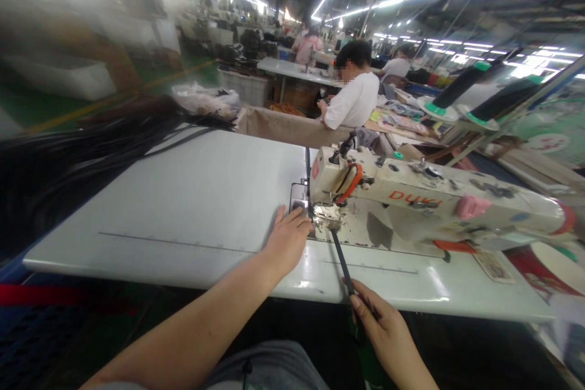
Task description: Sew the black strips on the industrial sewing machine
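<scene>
My left hand (287, 241) lies on the table beside the needle area of a white sewing machine (375, 186), its fingers stretched out toward the metal plate (299, 196). What lies under its fingertips is partly hidden. Lower right, my right hand (381, 320) is closed round a narrow black strap (342, 259). From there the strap runs up over the table edge to the machine's bed, near the presser foot. Another dark strip (308, 164) lies along the left side of the machine head.
A pile of long black straps (91, 158) hangs over the left end of the white table (201, 189). Black thread cones (461, 86) stand at the right. Behind the table, a person in a white shirt (359, 97) sits beyond a fabric-lined bin (283, 125).
</scene>
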The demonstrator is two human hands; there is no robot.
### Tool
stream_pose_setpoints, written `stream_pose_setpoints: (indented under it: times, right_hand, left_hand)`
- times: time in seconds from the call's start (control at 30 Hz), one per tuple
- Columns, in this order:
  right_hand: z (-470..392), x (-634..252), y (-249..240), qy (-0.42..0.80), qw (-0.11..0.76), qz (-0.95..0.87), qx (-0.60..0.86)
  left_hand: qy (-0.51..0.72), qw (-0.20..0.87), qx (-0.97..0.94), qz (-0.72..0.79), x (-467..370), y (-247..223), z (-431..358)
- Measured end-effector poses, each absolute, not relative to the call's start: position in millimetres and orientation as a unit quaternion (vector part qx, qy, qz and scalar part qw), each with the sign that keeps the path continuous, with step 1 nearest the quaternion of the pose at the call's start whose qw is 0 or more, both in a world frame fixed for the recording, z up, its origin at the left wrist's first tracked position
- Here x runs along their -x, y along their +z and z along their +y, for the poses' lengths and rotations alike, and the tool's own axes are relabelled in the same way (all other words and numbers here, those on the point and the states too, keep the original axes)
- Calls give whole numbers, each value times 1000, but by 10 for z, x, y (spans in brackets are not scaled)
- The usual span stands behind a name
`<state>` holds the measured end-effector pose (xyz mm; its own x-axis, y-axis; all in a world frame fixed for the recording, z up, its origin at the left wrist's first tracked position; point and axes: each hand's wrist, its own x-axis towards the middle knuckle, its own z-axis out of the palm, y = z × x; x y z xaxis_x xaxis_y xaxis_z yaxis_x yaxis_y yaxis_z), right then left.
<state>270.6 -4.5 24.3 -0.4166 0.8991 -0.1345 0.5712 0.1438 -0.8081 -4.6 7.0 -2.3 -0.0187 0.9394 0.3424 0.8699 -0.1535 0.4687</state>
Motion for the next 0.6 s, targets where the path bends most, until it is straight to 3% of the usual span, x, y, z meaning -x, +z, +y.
stream_pose_setpoints:
  times: [0.17, 0.6]
  right_hand:
    - [-56, -2686, 207, 416, 214, -730, 499]
    - [-104, -2345, 290, 402, 201, -751, 484]
  left_hand:
    - [305, 114, -666, 671, 69, 44, 117]
    - [308, 143, -613, 714, 214, 6, 360]
